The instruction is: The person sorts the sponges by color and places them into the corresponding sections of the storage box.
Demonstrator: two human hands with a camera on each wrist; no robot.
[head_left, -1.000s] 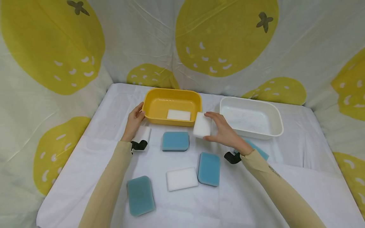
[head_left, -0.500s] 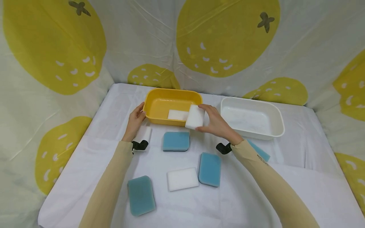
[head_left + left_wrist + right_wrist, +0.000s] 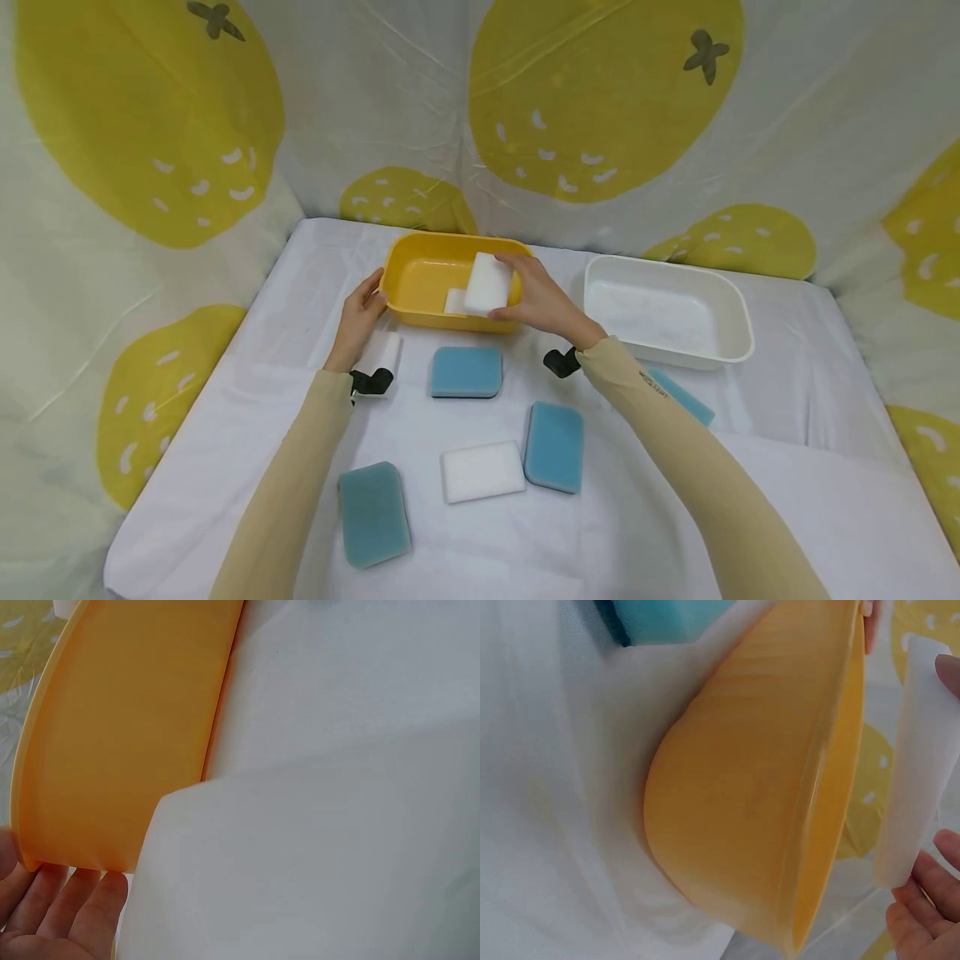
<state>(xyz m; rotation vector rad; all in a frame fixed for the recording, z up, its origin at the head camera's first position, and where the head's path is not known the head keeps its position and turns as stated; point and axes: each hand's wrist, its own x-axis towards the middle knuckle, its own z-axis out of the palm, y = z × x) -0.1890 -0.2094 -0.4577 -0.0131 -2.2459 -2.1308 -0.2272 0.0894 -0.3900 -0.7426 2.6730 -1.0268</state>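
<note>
The right hand (image 3: 542, 297) pinches a white sponge (image 3: 487, 284) over the yellow tub (image 3: 417, 317); the left hand (image 3: 357, 323) grips the tub's end. If dropped crooked, the sponge might land on the lower sponge (image 3: 453, 301) inside.

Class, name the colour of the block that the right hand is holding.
The held block in the right hand is white, seen best in the head view.

Basin (image 3: 423, 287): plain orange-yellow. Block (image 3: 489, 283) over the basin: plain white. Sponge (image 3: 466, 371) in front of the basin: blue, dark base. Tray (image 3: 660, 312) right of the basin: white. Backdrop (image 3: 375, 100) behind the basin: white, yellow fruit print (image 3: 600, 92).
</note>
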